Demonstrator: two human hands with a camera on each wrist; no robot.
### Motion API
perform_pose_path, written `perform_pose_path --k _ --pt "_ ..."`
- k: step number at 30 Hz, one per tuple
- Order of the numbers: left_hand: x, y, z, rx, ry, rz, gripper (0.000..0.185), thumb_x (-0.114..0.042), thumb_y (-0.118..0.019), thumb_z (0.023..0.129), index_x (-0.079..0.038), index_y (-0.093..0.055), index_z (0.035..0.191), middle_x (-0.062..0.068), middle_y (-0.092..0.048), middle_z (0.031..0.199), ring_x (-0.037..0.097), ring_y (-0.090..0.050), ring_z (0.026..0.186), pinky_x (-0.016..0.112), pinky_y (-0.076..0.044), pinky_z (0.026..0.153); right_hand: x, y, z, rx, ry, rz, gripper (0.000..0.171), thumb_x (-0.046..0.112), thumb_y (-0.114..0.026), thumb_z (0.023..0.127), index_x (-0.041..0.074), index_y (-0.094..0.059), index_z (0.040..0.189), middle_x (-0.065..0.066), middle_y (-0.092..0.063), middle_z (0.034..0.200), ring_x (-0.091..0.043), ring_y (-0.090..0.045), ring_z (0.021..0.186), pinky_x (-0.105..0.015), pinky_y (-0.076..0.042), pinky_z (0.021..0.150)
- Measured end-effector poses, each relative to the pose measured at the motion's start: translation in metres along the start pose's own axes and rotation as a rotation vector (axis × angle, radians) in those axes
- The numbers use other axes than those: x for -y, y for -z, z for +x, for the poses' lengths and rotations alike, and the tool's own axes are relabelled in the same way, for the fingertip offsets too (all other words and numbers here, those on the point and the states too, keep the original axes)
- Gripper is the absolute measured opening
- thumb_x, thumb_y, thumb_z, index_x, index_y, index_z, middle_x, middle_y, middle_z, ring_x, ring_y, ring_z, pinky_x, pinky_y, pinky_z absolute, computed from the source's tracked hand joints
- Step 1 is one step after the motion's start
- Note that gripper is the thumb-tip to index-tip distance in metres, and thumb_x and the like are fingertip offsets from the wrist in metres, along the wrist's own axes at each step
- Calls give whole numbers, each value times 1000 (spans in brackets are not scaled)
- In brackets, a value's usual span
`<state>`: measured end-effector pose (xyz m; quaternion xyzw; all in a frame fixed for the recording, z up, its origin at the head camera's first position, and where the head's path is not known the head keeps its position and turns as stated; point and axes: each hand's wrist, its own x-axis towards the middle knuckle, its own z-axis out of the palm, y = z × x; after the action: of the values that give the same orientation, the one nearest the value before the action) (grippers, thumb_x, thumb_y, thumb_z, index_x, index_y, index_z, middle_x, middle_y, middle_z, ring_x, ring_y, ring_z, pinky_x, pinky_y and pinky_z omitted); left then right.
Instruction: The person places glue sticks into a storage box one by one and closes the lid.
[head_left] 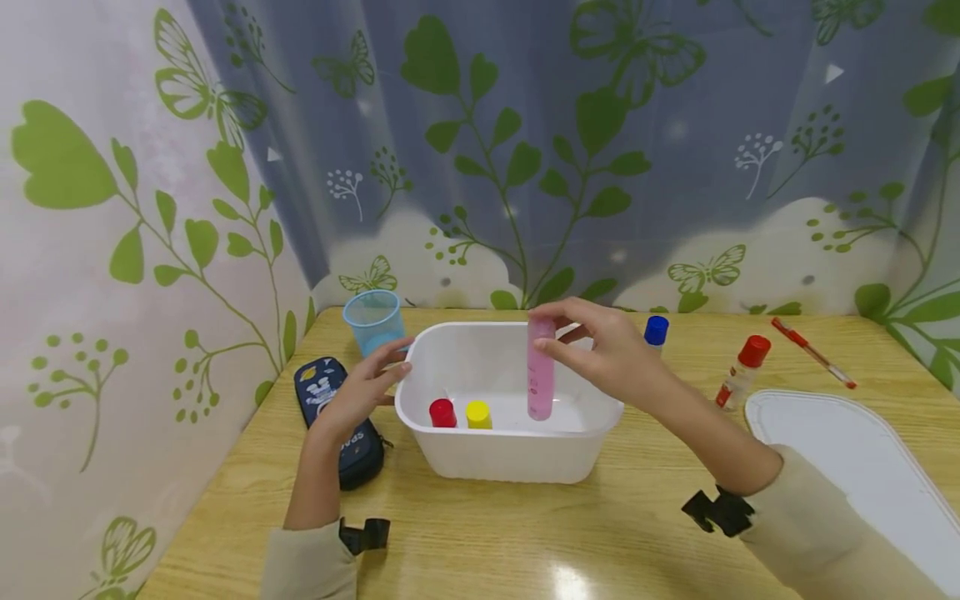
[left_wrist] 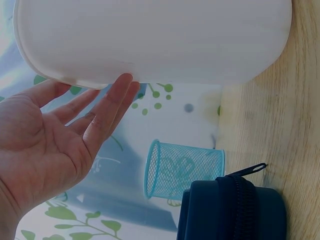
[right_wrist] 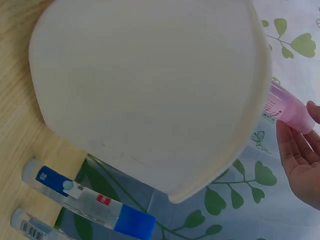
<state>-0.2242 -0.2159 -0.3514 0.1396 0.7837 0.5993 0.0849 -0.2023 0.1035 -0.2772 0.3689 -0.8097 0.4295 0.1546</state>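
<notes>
Over the inside of a white plastic bin [head_left: 510, 458], my right hand [head_left: 607, 350] pinches a translucent pink cylindrical bottle [head_left: 541, 379] near its top, between thumb and fingers. The bottle stands almost upright, its lower end below the rim level in the head view. Pale lettering runs along its side. My left hand [head_left: 363, 387] touches the bin's left rim, with long, extended fingers [left_wrist: 112, 102] against the outer wall in the left wrist view. A red cap [head_left: 442, 413] and a yellow cap [head_left: 478, 415] show inside the bin; what lies under them is hidden by the front wall.
A dark blue space-print pencil case [head_left: 360, 454] and a light blue mesh cup [head_left: 372, 321] stand left of the bin. To the right are a blue-capped clear bottle [right_wrist: 95, 200], a red-capped clear bottle [head_left: 742, 375], a red pen [head_left: 813, 353] and a white board [head_left: 840, 442].
</notes>
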Motion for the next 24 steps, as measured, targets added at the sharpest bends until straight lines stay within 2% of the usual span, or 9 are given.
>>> perform_pose_path --k 6,15,24 --pt "-1 0 0 -2 0 7 51 -25 -46 98 -8 -29 143 21 -36 136 37 -44 116 45 -46 84 -7 -14 -5 41 -19 13 32 8 -69 83 0 -62 113 -5 -63 107 -16 -60 89 -27 -50 74" --pt "-1 0 0 -7 10 15 51 -25 -46 98 -7 -29 143 20 -35 136 36 -43 117 46 -45 85 -19 -31 -15 115 -80 36 28 11 -69 83 5 -64 110 -1 -64 103 -13 -60 87 -26 -51 73" --pt "0 0 0 -7 11 13 52 -26 -47 98 -9 -29 143 19 -35 137 36 -42 118 46 -45 85 -27 -39 -21 200 -106 78 27 7 -69 83 2 -64 109 -4 -64 102 -16 -59 90 -25 -51 72"
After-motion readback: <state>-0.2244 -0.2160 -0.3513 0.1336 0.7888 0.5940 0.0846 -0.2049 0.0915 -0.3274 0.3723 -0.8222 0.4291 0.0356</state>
